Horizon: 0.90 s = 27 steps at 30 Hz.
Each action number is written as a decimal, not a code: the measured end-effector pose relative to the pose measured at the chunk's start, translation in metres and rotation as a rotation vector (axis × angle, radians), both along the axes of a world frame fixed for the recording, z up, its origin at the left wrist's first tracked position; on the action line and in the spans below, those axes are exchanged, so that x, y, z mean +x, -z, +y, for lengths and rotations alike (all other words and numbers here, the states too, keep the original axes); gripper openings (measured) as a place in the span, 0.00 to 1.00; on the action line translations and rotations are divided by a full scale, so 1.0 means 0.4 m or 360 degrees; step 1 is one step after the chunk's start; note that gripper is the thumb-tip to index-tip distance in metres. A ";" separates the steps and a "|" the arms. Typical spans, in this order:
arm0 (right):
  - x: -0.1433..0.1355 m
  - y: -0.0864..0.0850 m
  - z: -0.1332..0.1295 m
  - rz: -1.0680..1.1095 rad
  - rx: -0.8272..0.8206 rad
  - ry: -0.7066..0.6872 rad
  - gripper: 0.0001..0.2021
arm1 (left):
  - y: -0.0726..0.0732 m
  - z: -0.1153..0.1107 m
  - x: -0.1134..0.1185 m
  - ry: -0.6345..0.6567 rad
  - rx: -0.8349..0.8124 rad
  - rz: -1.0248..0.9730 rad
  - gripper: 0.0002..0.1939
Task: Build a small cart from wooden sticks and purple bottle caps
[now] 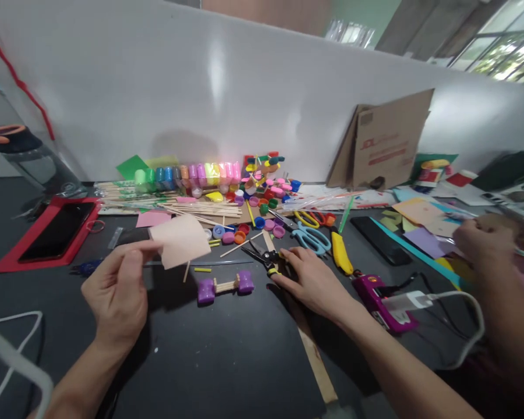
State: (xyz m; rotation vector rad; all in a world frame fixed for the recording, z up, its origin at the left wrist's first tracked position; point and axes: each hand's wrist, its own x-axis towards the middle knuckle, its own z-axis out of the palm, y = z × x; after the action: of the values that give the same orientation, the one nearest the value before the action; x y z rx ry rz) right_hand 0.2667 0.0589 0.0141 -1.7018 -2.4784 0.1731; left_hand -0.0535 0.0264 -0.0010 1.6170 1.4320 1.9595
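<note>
My left hand (119,291) pinches the edge of a pale peach paper piece (181,240) above the dark table. My right hand (310,273) rests over the black and yellow pliers (268,260), its fingers around the handles; the jaws point left. Between the hands, a little below, lies a small piece with purple clay ends (206,290) joined by short wooden sticks (226,286). A short yellow stick (202,270) lies just above it. Blue-handled scissors (311,237) lie beyond my right hand.
Clay tubs (187,176), wooden sticks (207,209) and colored caps line the back. A phone (57,231) and bottle (35,160) stand left. At right are a purple power strip (382,305), yellow cutter (341,253), colored papers and another person's hand (484,238).
</note>
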 end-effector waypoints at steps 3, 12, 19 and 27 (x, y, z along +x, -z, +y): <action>-0.022 -0.034 0.016 0.0317 0.0057 -0.0054 0.18 | -0.010 0.004 0.021 -0.0112 -0.0021 -0.0081 0.02; -0.196 -0.104 0.002 0.1268 0.0057 -0.0636 0.38 | -0.022 -0.027 0.064 0.0270 0.0107 0.0187 0.09; -0.244 -0.115 -0.014 0.1144 0.0262 -0.0951 0.20 | -0.058 -0.041 0.076 0.0215 -0.0003 -0.0099 0.06; -0.259 -0.149 -0.022 0.1823 -0.0408 -0.0634 0.14 | -0.074 -0.056 0.056 0.0490 -0.0077 0.0041 0.19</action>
State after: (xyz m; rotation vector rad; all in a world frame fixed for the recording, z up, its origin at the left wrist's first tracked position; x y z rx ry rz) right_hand 0.1631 0.0503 0.0736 -0.7101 -1.8391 1.1561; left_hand -0.0311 0.0040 0.0287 1.7283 1.1472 1.7240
